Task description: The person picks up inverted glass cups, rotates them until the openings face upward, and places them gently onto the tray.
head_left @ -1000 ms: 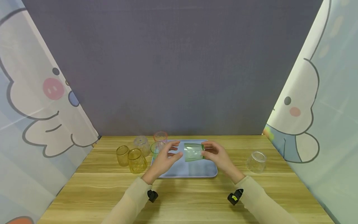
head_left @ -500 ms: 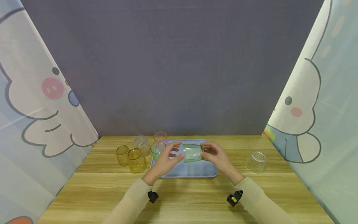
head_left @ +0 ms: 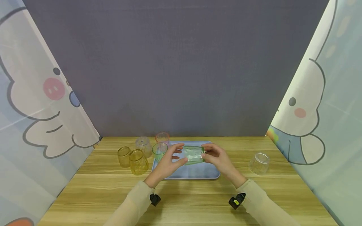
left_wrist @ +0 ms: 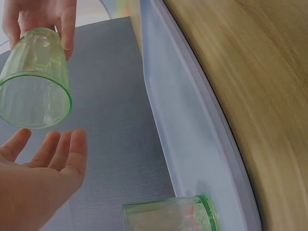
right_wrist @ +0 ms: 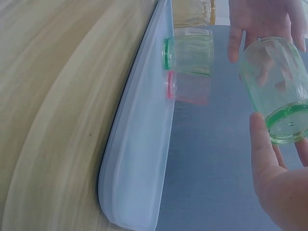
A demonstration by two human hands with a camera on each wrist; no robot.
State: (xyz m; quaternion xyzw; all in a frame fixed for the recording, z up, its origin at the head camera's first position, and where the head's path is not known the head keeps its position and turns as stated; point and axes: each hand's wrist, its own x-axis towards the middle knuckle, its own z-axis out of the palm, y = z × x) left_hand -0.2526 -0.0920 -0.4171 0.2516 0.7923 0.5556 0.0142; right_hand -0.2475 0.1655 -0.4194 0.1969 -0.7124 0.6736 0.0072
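Above the blue tray [head_left: 195, 174], a green drinking glass [head_left: 194, 154] lies sideways in the air, mouth to the left, base to the right. My right hand [head_left: 220, 159] pinches it at the thick green base, thumb on the near side. My left hand [head_left: 166, 164] is at the mouth end, fingers apart and lightly bent. In the left wrist view its fingertips sit right by the rim; whether they touch it I cannot tell. A second green glass [head_left: 159, 150] stands upright at the tray's left end, partly behind my left hand, with a pink-rimmed glass [head_left: 162, 138] behind it.
Two amber glasses, a smaller one [head_left: 123, 157] and a larger one [head_left: 139, 164], stand left of the tray, with a clear glass [head_left: 143, 147] behind them. Another clear glass [head_left: 259, 164] stands to the right on the wooden table [head_left: 195, 204]. A grey panel [head_left: 181, 78] rises behind.
The held green glass has shifted slightly left, towards my left hand, and my right hand has moved with it. My left hand has edged slightly right. The other glasses stay put.
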